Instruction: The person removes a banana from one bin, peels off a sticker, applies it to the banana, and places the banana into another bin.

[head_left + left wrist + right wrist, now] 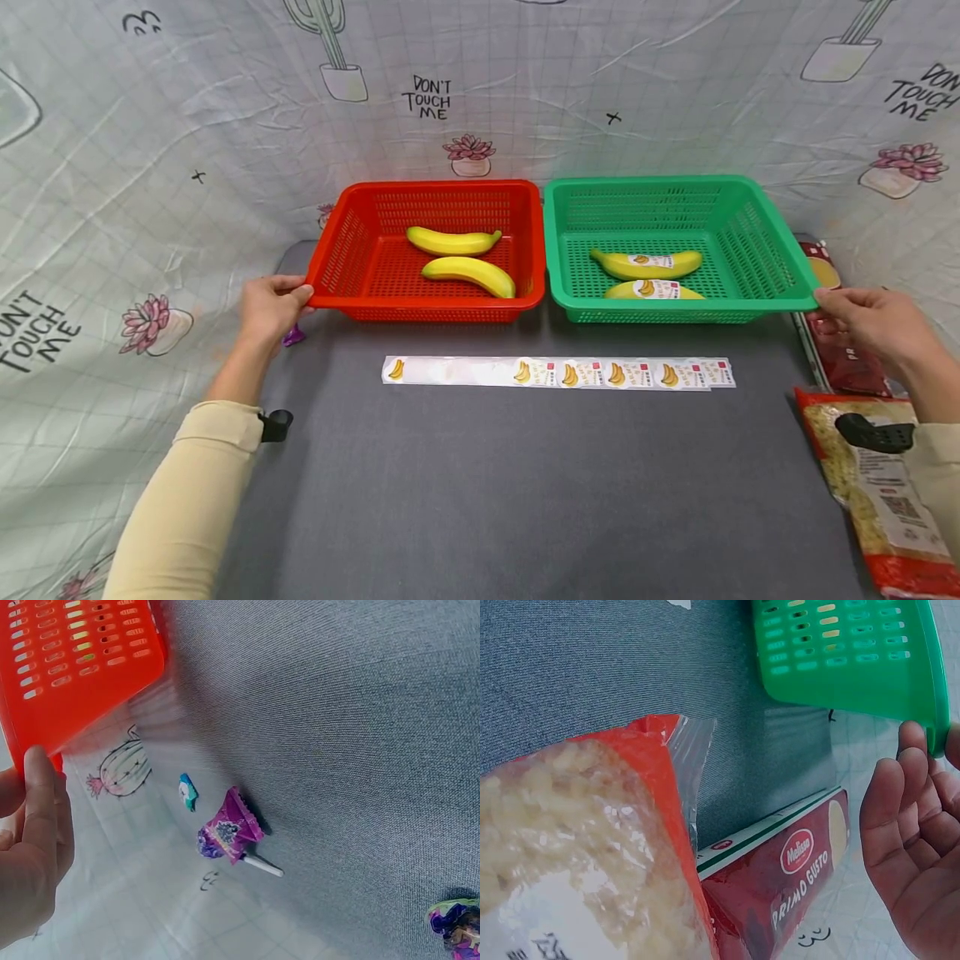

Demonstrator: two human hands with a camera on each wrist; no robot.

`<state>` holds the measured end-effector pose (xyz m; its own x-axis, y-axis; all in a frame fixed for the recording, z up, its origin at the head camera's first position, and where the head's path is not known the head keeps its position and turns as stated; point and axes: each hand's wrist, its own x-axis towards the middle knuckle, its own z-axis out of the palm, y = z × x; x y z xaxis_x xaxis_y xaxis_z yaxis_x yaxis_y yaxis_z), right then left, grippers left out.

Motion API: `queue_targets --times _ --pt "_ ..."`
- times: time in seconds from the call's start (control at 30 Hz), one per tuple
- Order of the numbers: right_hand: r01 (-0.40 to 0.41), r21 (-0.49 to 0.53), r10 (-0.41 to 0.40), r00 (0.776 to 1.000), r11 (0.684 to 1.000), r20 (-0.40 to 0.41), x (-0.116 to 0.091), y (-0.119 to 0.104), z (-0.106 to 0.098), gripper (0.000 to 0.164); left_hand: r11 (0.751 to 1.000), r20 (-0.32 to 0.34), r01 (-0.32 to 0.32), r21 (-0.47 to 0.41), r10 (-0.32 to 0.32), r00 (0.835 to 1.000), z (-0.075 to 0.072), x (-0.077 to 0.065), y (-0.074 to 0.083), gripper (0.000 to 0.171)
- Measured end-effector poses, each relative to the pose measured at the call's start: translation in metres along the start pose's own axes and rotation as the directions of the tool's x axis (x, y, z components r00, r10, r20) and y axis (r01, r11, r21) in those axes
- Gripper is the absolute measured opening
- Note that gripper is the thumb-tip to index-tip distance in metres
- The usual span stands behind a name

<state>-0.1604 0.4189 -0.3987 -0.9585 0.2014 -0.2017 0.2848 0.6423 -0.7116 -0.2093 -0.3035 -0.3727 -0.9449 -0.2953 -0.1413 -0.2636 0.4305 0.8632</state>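
My left hand (272, 312) pinches the front left corner of the red basket (442, 315), thumb and fingers on its rim in the left wrist view. Two plain bananas (453, 242) lie inside that basket. At the other side my right hand (879, 325) grips the front right corner of the green basket (660, 316). It contains two bananas (622, 265) that each bear a white banana-print label (651, 261). Both baskets stand side by side at the back. In front of them lies a strip of labels (457, 371), with several labels on it and a bare stretch toward its left.
Purple-wrapped lollipop (234, 829) and a small teal wrapper (187, 792) lie by the left cloth wall; another colourful wrapper (459, 926) is nearer. On the right are a dark red Melissa packet (780, 877) and a clear-and-red food bag (577, 825). Printed cloth (525, 108) hangs behind the baskets.
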Motion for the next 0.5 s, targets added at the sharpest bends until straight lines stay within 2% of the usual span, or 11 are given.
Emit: queue_targets --times 0.1,0.27,0.4,0.5 --pt "0.024 -0.024 -0.025 1.000 0.999 -0.005 0.001 0.000 -0.002 0.062 1.000 -0.006 0.004 -0.004 -0.004 1.000 -0.001 0.000 0.000 0.042" --pt "0.046 -0.178 -0.056 0.997 0.983 -0.054 0.001 -0.010 -0.010 0.066 1.000 0.005 0.002 -0.013 -0.002 1.000 -0.001 0.001 -0.001 0.043" --pt "0.069 -0.215 -0.095 0.989 0.974 -0.114 0.004 -0.032 -0.014 0.065 1.000 0.013 0.007 -0.021 -0.007 1.000 -0.001 0.003 -0.003 0.044" --pt "0.125 -0.200 -0.149 0.983 0.972 -0.109 0.009 -0.058 -0.014 0.066 1.000 0.017 0.010 -0.024 -0.009 1.000 -0.001 0.004 -0.004 0.045"
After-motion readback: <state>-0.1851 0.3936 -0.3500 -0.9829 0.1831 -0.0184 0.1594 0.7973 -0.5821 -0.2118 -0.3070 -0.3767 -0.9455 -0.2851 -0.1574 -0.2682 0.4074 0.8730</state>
